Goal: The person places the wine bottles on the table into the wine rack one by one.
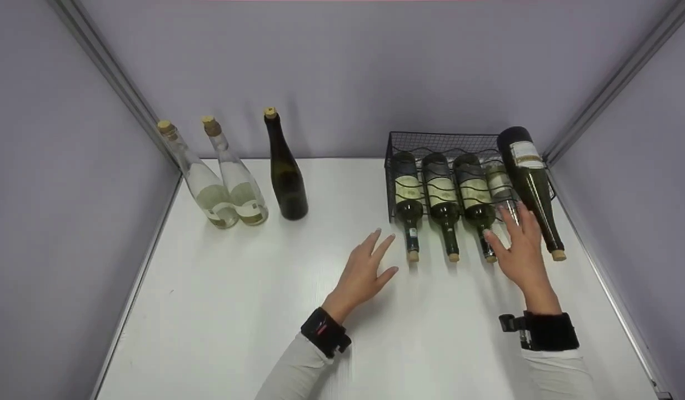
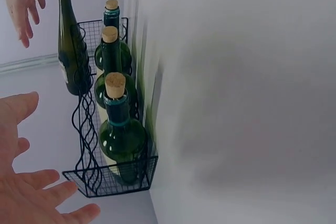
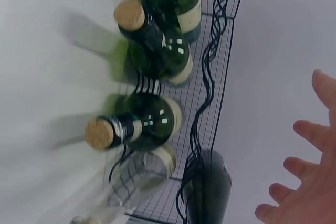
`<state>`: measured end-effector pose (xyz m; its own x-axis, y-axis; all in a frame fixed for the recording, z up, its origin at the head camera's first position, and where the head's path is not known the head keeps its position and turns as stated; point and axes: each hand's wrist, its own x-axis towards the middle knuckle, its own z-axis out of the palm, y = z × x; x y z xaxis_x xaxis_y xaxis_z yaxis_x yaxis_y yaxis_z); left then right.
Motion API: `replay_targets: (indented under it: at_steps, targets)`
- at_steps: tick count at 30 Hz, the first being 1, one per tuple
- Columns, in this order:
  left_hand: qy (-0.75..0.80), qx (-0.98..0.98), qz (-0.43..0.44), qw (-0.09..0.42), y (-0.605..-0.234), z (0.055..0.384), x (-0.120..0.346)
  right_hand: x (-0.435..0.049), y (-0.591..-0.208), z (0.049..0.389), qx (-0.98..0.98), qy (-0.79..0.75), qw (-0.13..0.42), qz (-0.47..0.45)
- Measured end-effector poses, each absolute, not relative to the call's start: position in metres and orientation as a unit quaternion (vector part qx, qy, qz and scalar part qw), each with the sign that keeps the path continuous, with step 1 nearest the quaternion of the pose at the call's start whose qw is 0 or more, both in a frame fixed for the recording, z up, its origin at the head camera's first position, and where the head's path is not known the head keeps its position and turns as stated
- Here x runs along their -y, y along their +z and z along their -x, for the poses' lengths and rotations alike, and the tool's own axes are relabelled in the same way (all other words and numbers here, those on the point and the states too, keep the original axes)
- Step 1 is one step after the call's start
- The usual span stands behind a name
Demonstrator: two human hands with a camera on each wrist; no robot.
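Observation:
My right hand [image 1: 521, 250] hovers with spread fingers in front of the black wire rack [image 1: 431, 140], holding nothing. In the head view its fingertips overlap the neck of a clear bottle [image 1: 498, 182] lying in the lower level. Just right of that hand, a corked green bottle [image 1: 534, 186] lies slanted on the rack's wavy top, neck toward me. Three green wine bottles [image 1: 409, 191] lie side by side below, corks facing outward. My left hand [image 1: 361, 272], empty with fingers apart, is over the table left of the rack; the left wrist view shows the nearest cork [image 2: 115, 85].
On the left of the white table [image 1: 225, 311] stand two clear corked bottles [image 1: 209, 191] close together. A dark corked bottle [image 1: 287, 183] stands upright beside them. Grey panels [image 1: 331, 66] wall in the back and both sides, with the rack near the right corner.

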<state>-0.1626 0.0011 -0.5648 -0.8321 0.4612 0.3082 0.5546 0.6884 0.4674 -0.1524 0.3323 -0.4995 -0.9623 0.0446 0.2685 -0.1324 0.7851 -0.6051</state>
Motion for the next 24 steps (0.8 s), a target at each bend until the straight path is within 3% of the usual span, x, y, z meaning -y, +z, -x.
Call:
replay_targets:
  at_steps: [14, 24]
  targets:
    - [-0.349, 0.908, 0.203, 0.113, -0.566, 0.171, 0.031, -0.266, -0.517, 0.153, 0.909, 0.411, 0.015, -0.071]
    - [-0.377, 0.901, 0.147, 0.156, -0.57, 0.179, 0.054, -0.233, -0.523, 0.154, 0.894, 0.432, 0.003, -0.121]
